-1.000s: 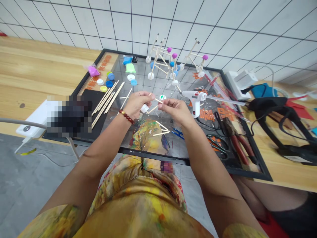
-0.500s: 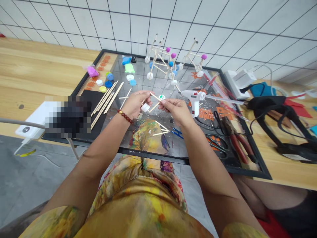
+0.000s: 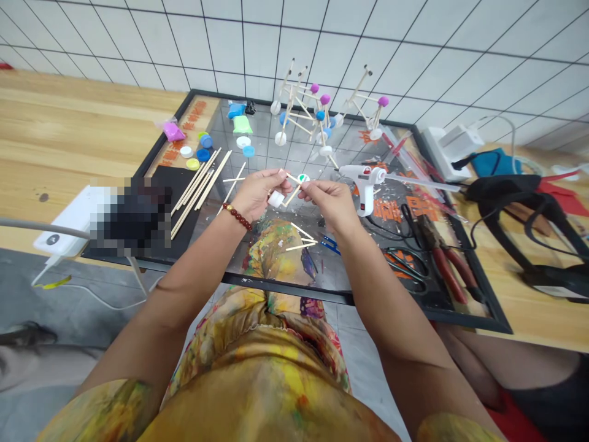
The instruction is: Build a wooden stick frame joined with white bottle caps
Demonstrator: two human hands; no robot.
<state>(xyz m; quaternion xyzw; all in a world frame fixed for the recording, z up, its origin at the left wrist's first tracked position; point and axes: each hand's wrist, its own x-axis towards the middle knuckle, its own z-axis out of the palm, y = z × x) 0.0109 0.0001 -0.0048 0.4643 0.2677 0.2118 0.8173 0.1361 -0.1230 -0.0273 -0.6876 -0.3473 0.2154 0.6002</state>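
My left hand (image 3: pixel 258 191), with a bead bracelet at the wrist, pinches one side of a small frame of thin wooden sticks (image 3: pixel 291 196). A white bottle cap (image 3: pixel 276 199) shows at the frame's lower left, by my left fingers. Thumb and fingertips of my right hand (image 3: pixel 329 201) close on the frame's right side. Just behind the frame is a white cap with a green mark (image 3: pixel 303 178); whether it touches the frame I cannot tell. Several short sticks (image 3: pixel 301 235) lie joined in a zigzag on the glass mat below. To the right rests a white glue gun (image 3: pixel 363 184).
Finished stick models with caps and coloured balls (image 3: pixel 304 116) stand at the back. Long sticks (image 3: pixel 202 184), loose caps (image 3: pixel 203 155) and clay packets (image 3: pixel 242 124) are on the left. Pliers (image 3: pixel 444 258), scissors (image 3: pixel 407 264) and a black strap (image 3: pixel 506 227) lie right. Another person's leg (image 3: pixel 46 365) shows lower left.
The view has shifted slightly. Both hands keep hold of the stick frame, which has turned a little, so the white cap beside my left fingers shows more fully. Another person's leg now appears at lower left.
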